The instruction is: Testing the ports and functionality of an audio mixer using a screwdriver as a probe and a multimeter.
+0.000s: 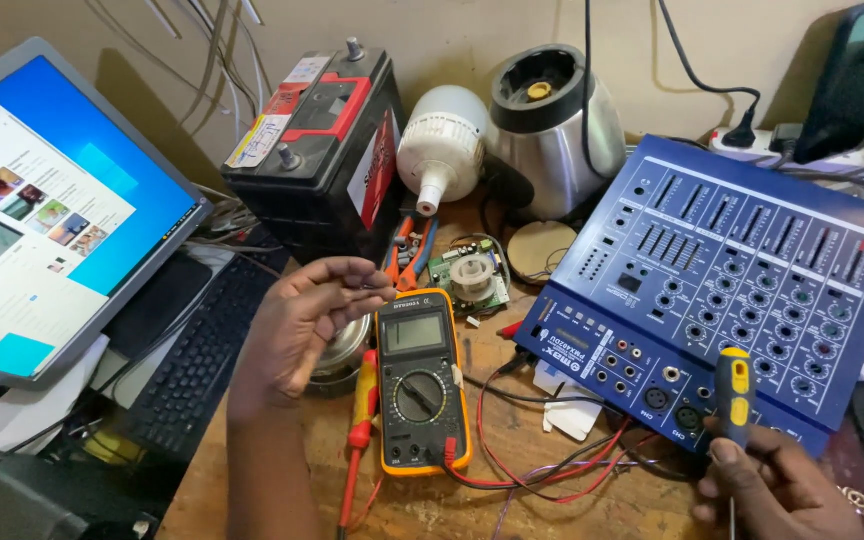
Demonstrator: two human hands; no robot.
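While the left hand (314,318) is raised above the bench, we note its fingers curled narrow, the fingertips (377,290) pinched together; whether something small sits between them we cannot tell. The right hand (767,490) is closed around a screwdriver (734,400) with a yellow and black handle, held upright, handle up, just in front of the near edge of the blue audio mixer (742,280). The shaft (732,518) runs down past the hand and is cut off at the lower border.

We find the mixer tilted on the right side of the wooden bench (512,470), its face covered with rows of knobs and sliders. A yellow-cased multimeter (419,380) lies flat between the two hands, just beneath the left one, with red and black leads (542,470) trailing toward the mixer. A round metal part (344,348) behind the left hand is mostly hidden. The right wrist is out of frame.
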